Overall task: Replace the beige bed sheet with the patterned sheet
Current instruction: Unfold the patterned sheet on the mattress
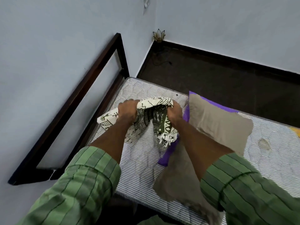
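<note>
A bundled patterned sheet [155, 120], cream with dark green figures, hangs low over the bare striped mattress [142, 161]. My left hand [127, 111] grips its left side and my right hand [174, 114] grips its right side, both fists closed on the cloth. The beige sheet [217, 124] lies crumpled to the right of my hands and trails down under my right forearm toward the near edge. A purple cloth [168, 151] shows beneath and beside the beige one.
The dark wooden headboard frame [65, 111] runs along the blue wall on the left. Dark floor [211, 75] lies beyond the mattress, with a small lotus-shaped lamp [159, 35] and its cord in the corner.
</note>
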`<action>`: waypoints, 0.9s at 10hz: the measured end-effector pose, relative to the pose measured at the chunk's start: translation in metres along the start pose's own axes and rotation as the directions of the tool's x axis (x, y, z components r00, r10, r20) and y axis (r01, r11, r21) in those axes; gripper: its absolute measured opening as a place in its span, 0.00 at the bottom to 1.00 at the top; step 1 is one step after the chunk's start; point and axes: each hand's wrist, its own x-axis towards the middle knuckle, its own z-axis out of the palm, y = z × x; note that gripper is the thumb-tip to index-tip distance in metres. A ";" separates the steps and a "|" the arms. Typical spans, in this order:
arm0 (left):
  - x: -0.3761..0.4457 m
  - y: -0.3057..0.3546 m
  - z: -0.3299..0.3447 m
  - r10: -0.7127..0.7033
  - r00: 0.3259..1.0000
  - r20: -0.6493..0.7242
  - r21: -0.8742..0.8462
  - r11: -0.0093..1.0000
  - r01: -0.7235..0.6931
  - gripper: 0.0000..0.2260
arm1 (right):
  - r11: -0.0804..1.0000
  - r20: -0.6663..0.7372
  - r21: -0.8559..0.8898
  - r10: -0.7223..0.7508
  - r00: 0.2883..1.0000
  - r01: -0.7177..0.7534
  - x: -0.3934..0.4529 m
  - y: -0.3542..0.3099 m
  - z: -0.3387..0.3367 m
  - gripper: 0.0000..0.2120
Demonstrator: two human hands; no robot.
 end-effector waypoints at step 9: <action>-0.043 -0.086 0.268 0.062 0.865 0.498 -0.270 0.959 0.087 0.11 | 0.559 0.649 -0.715 0.308 0.695 0.420 -0.054 0.202 0.188 0.19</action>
